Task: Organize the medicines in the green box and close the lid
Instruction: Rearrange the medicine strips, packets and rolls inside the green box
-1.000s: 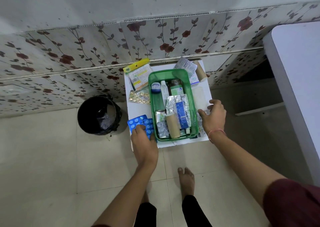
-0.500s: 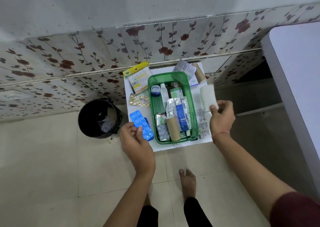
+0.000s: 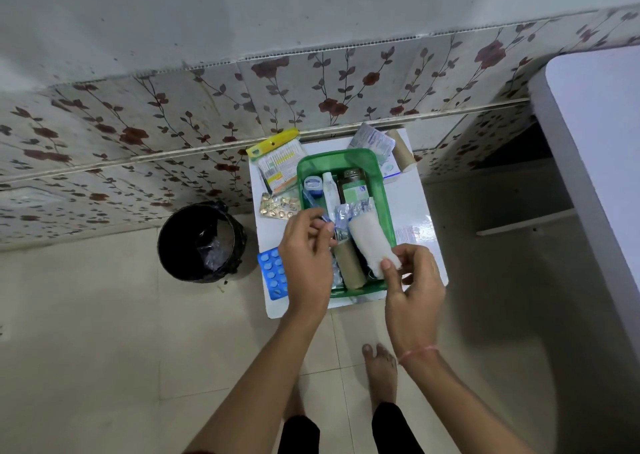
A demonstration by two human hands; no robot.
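Observation:
The green box (image 3: 346, 155) stands open on a small white table (image 3: 424, 207). Inside it are a dark bottle (image 3: 353, 186), a white tube (image 3: 330, 190), a blue-lidded jar (image 3: 313, 183), silver foil strips (image 3: 349, 211) and a brown roll (image 3: 349, 266). My right hand (image 3: 414, 290) holds a white gauze roll (image 3: 367, 242) by its near end, and the roll lies slanted over the box's right side. My left hand (image 3: 306, 256) is over the box's left side, its fingertips pinched at the edge of the foil strips. The lid is not in sight.
On the table outside the box lie a blue blister pack (image 3: 272, 275), gold capsules (image 3: 278, 205), a yellow-topped swab pack (image 3: 277, 162), a sachet (image 3: 372, 140) and another brown roll (image 3: 401, 152). A black bin (image 3: 201, 242) stands to the left, white furniture (image 3: 595, 141) to the right.
My right hand picked up the gauze roll from the table's right side and brought it over the box. My left hand put the blue blister pack down and moved to the foil strips.

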